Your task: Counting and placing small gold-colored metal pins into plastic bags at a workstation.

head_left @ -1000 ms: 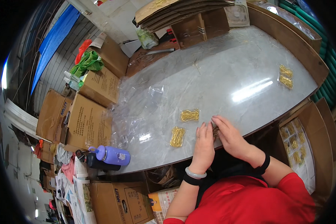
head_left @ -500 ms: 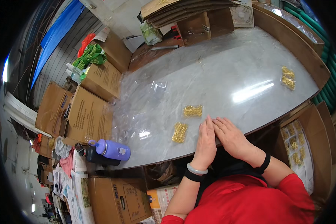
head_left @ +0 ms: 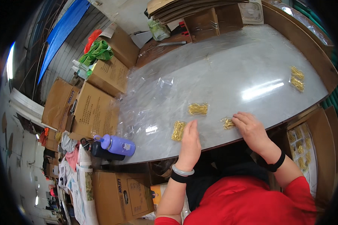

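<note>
My left hand (head_left: 190, 144) stands on its edge at the table's front, fingers stretched and held together. Its fingertips touch or nearly touch the right side of a bundle of thin gold wire pieces (head_left: 178, 130). My right hand (head_left: 252, 131) lies palm down farther right, fingers stretched, fingertips at the edge of a small loose heap of gold wire pieces (head_left: 228, 123). Part of that heap may be hidden under the fingers. Beyond the left hand lies a clear bag of gold wire pieces (head_left: 198, 109). Another such bag (head_left: 297, 79) lies at the far right.
The grey tabletop (head_left: 214, 82) has empty clear bags (head_left: 165, 84) scattered on its left. A purple bottle (head_left: 118, 145) lies at the front left corner beside cardboard boxes (head_left: 95, 110). Below the right edge, an open carton (head_left: 302, 150) holds bagged gold pieces.
My hands, pressed together before, have parted: left hand to the left bundle, right hand rightward. The loose gold heap now shows between them. The whole view has shifted slightly.
</note>
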A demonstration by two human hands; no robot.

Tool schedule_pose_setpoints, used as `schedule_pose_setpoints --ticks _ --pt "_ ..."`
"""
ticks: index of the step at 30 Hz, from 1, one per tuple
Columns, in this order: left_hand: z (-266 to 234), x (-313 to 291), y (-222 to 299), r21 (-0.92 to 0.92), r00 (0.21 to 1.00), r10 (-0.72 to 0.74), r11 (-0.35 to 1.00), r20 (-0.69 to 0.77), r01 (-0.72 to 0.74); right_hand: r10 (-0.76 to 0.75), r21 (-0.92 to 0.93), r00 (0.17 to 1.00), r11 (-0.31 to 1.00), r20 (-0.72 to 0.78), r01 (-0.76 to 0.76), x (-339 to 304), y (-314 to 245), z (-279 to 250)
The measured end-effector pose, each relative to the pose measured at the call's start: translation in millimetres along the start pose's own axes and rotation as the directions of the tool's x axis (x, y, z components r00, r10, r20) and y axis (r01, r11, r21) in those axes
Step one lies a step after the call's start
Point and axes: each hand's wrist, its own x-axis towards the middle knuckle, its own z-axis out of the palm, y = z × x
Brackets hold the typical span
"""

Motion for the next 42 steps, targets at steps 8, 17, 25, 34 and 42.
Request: schedule_pose_setpoints --ticks 8,17,25,34,42 --pt "-11.9 45.4 -53.1 0.225 0.979 -0.2 0.953 -0.037 0.203 0.073 0.099 0.994 0.993 -0.081 -0.064 -1.9 15.2 -0.7" --pt "-16.5 114.0 -25.6 0.161 0.723 -0.607 0.791 0.331 0.59 0.078 0.144 0.99 0.988 -0.114 -0.061 -2.9 18.2 3.3" --pt "-11.1 73.3 -20.2 -0.281 0.82 -0.545 0.77 0.176 0.572 0.089 0.118 0.995 0.99 -0.05 -0.082 -2.1 15.0 -3.1" --pt "-26.9 -25.1 24.7 -0.774 0.769 -0.462 0.238 0.441 0.587 0.078 0.063 0.997 0.995 0.022 -0.079 2.2 11.9 -8.6" --pt "31.0 -98.1 23.6 -0.67 0.605 -0.331 -0.128 0.724 0.731 0.026 0.077 0.996 0.997 0.083 -0.032 10.1 -0.8 -5.7"
